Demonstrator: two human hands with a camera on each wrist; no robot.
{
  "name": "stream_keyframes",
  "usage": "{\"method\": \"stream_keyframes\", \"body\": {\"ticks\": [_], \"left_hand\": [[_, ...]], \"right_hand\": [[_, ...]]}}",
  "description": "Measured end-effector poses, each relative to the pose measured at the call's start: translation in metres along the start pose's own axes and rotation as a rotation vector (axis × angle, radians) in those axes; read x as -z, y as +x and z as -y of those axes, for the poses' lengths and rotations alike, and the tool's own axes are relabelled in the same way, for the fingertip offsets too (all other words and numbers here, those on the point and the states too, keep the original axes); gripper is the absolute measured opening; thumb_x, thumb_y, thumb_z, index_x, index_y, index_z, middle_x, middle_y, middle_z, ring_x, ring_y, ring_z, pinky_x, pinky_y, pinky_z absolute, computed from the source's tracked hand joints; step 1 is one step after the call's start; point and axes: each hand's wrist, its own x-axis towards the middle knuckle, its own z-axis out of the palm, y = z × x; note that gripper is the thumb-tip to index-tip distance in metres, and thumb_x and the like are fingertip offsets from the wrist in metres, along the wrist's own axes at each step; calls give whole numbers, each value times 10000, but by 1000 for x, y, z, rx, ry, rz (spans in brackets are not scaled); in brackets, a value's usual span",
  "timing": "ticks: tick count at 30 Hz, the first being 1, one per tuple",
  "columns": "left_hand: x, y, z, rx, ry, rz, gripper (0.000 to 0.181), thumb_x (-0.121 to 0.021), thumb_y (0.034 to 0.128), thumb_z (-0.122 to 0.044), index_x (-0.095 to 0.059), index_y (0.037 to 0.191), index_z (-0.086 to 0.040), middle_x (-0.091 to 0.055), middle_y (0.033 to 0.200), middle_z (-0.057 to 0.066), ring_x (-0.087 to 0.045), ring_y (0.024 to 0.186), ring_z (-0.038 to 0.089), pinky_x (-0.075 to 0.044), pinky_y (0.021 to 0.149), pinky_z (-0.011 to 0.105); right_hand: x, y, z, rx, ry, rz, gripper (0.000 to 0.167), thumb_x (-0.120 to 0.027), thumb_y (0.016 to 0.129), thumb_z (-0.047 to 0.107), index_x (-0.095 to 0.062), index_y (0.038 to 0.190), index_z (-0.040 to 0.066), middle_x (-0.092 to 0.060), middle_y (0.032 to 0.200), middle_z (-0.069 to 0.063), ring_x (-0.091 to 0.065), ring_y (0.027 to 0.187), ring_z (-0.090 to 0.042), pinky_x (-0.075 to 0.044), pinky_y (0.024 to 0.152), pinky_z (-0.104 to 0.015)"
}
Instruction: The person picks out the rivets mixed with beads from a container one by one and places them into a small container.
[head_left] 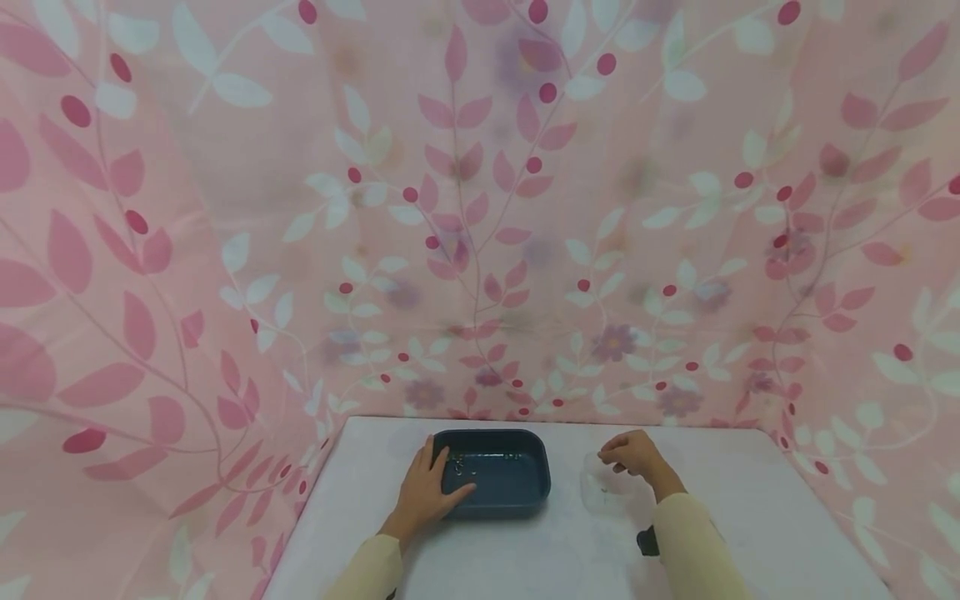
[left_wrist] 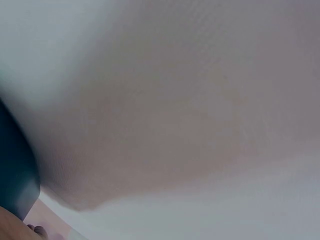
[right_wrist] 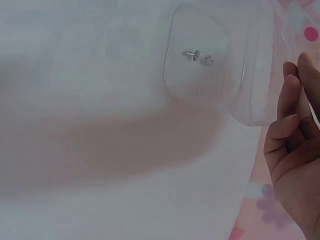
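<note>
At its left side, my left hand [head_left: 426,497] holds a dark blue tray [head_left: 495,509], fingers and thumb spread over the rim; small shiny pieces lie inside. Only the edge of the tray [left_wrist: 15,165] and a bit of the hand [left_wrist: 15,227] show in the left wrist view. To the right, my right hand [head_left: 637,456] is at the far edge of a clear plastic container [head_left: 597,498]. The right wrist view shows its thumb and fingertips [right_wrist: 300,80] pinching that edge. Two small metal pins [right_wrist: 192,55] lie inside the container [right_wrist: 172,75].
A white-covered table [head_left: 525,567] carries the tray and container. Pink floral fabric [head_left: 480,250] hangs behind it and along both sides. Partly behind the right sleeve, a small black object [head_left: 647,542] shows.
</note>
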Motion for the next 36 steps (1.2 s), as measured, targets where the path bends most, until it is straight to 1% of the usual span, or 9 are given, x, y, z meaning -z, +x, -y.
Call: {"method": "stream_keyframes", "body": {"ticks": [4, 7, 11, 13, 16, 20, 23, 30, 36], "left_hand": [[-3, 0, 2, -9, -4, -14, 1011, -555, 795, -793, -449, 1470, -47, -229, 1612, 226, -327, 1442, 397, -328, 1142, 542], [-6, 0, 3, -18, -3, -31, 1005, -561, 795, -789, -461, 1461, -42, -241, 1605, 234, -337, 1433, 406, -339, 1130, 552], [-5, -2, 3, -3, 2, -15, 1010, -551, 789, -802, -460, 1465, -57, -233, 1611, 226, -338, 1435, 403, -339, 1132, 548], [-4, -2, 2, 4, -2, -11, 1014, -549, 787, -806, -460, 1464, -57, -232, 1612, 222, -338, 1434, 401, -336, 1133, 549], [-3, -1, 1, 7, -15, -16, 1016, -556, 786, -802, -457, 1465, -52, -228, 1615, 219, -332, 1437, 399, -331, 1134, 555], [-3, -1, 0, -1, -19, -34, 1003, -570, 790, -787, -466, 1457, -46, -242, 1608, 222, -338, 1432, 400, -339, 1127, 557], [-4, -2, 0, -10, -13, -38, 997, -566, 792, -788, -477, 1448, -43, -256, 1600, 231, -350, 1424, 402, -348, 1121, 556], [-6, -1, 0, 23, -8, -8, 1022, -510, 792, -828, -441, 1483, -79, -216, 1627, 197, -316, 1457, 372, -318, 1153, 533], [-4, 1, 1, 19, -25, -18, 1037, -523, 782, -830, -434, 1485, -73, -214, 1627, 198, -317, 1453, 384, -326, 1143, 548]], "right_hand": [[1, -1, -1, 21, 11, -1, 184, -735, 882, 185, -749, 969, 24, -747, 848, -55, -653, 666, -166, -422, 566, -279], [1, -3, -2, 36, 15, -6, 182, -722, 891, 167, -750, 985, 14, -745, 866, -74, -661, 668, -170, -440, 574, -288], [-1, -6, -3, 60, 15, -11, 165, -729, 881, 127, -753, 979, -4, -737, 867, -91, -671, 674, -188, -530, 669, -366], [-2, -5, -4, 76, 6, -16, 162, -728, 881, 116, -752, 980, -10, -736, 869, -92, -673, 677, -187, -550, 732, -406], [-2, -4, -3, 85, 3, -28, 162, -726, 880, 112, -753, 984, -9, -735, 876, -94, -675, 682, -181, -556, 770, -440], [-2, -1, -4, 101, -4, -37, 184, -721, 884, 114, -747, 1007, -21, -734, 910, -120, -685, 693, -187, -558, 782, -455], [-2, 0, -6, 90, -6, -41, 185, -727, 881, 129, -750, 1006, -6, -734, 920, -106, -684, 696, -180, -558, 782, -438], [2, -1, -5, 118, -16, -27, 228, -700, 905, 155, -738, 1047, -19, -749, 941, -108, -699, 727, -175, -551, 804, -454], [6, -3, -1, 108, 3, -33, 208, -682, 916, 128, -728, 1035, -36, -752, 905, -118, -697, 740, -197, -546, 792, -451]]}}
